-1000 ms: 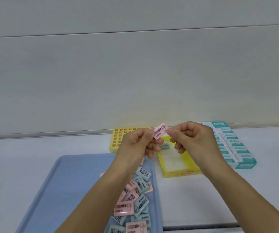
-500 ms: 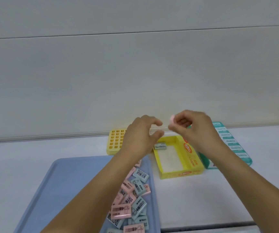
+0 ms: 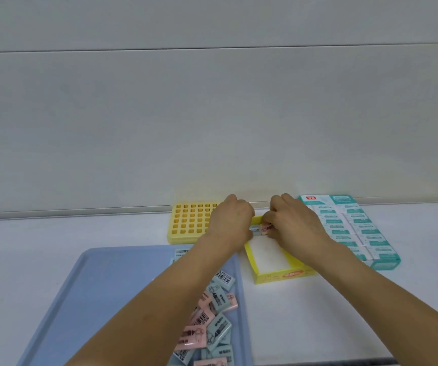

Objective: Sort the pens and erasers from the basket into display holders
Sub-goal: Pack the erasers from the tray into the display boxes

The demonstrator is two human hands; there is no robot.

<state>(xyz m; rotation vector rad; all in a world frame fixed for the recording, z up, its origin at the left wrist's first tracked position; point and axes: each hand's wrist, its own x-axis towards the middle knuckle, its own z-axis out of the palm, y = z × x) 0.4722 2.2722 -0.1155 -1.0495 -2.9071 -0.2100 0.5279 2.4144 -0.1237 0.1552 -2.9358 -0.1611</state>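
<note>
Dropped from mid-air to the box's (image 3: pixel 281 276) twelve-o'clock end. Right hand (image 3: pixel 293 223) pinching pink eraser (image 3: pixel 264 229), long axis three-to-nine, beside a blue one. Left hand (image 3: pixel 232 224) at nine, nearer; grip hidden, cannot tell.

Up top, a pale grey-white wall (image 3: pixel 212 114) fills most of the view, smooth and matte, and a thin dark horizontal seam (image 3: pixel 212 51) runs right across it from edge to edge. Lower down, the wall meets a white counter (image 3: pixel 54 233) along a shallow grey ledge (image 3: pixel 67 211) at the junction. The counter stretches wide to both sides, its surface plain and faintly speckled. At the near right, a dark front edge (image 3: pixel 344 361) of the counter shows. The light is soft and even, with only faint shadows.
</note>
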